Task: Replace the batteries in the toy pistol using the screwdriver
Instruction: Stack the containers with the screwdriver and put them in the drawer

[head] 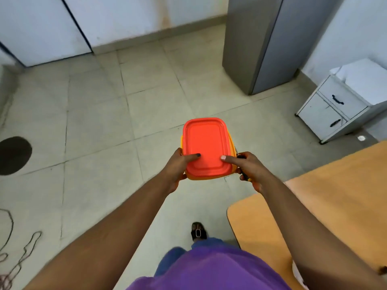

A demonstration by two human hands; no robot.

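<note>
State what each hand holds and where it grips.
Both hands, left hand and right hand, hold the yellow plastic box with red lid by its near corners, thumbs on the lid. The right also clasps a dark-handled screwdriver.

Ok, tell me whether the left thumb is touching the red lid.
Touching. The head view shows the left hand holding the container's side, its thumb lying flat on the red lid near its edge, no gap visible.
</note>
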